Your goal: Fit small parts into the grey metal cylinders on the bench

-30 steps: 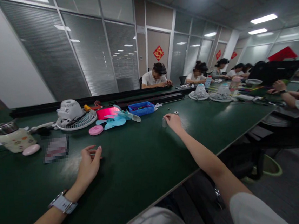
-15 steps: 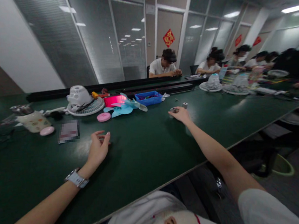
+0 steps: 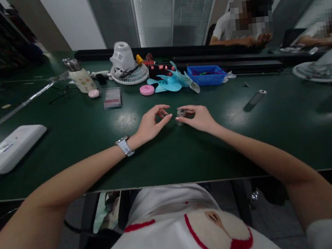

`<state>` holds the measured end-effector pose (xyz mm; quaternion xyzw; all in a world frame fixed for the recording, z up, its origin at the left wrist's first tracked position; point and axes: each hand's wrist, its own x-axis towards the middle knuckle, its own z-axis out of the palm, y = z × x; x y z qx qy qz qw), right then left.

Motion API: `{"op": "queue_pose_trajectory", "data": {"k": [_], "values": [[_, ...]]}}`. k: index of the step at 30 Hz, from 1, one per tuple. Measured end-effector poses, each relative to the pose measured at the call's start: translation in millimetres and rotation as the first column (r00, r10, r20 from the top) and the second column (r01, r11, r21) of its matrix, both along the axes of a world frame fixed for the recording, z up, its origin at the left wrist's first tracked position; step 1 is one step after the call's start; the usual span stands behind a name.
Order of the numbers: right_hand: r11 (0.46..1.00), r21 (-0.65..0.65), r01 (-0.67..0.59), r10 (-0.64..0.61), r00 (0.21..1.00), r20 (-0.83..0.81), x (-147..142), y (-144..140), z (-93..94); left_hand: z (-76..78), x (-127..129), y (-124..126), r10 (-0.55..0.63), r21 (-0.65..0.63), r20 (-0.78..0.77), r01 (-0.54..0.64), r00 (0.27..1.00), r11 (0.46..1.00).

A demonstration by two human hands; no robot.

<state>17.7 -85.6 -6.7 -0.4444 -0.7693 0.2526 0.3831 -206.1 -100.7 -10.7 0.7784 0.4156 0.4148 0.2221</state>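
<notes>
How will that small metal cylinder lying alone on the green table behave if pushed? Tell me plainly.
The small metal cylinder lies on its side, so it would probably roll. The table looks smooth and glossy, so it may also slide. It looks rigid, likely dense for its size.

Dim room – overhead glare patches on green table (image 3: 68,141), wide-angle edges bowed

Motor (image 3: 180,115) between hands, probably touching.

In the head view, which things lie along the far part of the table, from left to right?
Patterned flask → white fan housing → pink disc → blue fan blade → blue tray.
</notes>
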Motion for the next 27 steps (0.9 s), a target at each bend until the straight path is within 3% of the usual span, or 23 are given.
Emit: {"op": "queue_pose_trajectory", "data": {"k": [4,8,13,16,20,23,27], "values": [[0.998,0.054,-0.042,0.044,0.998,-0.048,-20,-3,-11.7,4.9,13,3,-0.039,0.018,-0.022,0.04,0.999,0.999],[0.999,0.015,-0.045,0.045,0.998,-0.053,-21,-6,-19.0,8.8,18,13,-0.04,-0.003,-0.065,0.04,0.997,0.999],[0.995,-0.015,-0.102,0.1,0.992,-0.079,-21,-7,-19.9,18.8,6,16,-0.004,-0.045,-0.017,0.003,1.0,0.999],[0.996,-0.012,-0.087,0.086,0.992,-0.092,-23,-5,-23.0,13.0,-11,18,0.059,-0.063,0.002,-0.059,0.998,0.996],[0.997,-0.022,-0.075,0.072,0.991,-0.116,-24,-6,-25.4,-7.4,-25,23,0.072,-0.113,-0.157,-0.09,0.985,0.99],[1.0,-0.011,0.001,-0.002,0.992,-0.127,-9,-3,-23.4,-17.8,-24,24,0.062,-0.074,-0.284,-0.086,0.957,0.994],[0.965,0.025,0.262,-0.257,0.958,-0.131,51,16,-21.3,-20.9,-22,22,0.064,-0.077,-0.308,-0.092,0.949,0.993]]}}
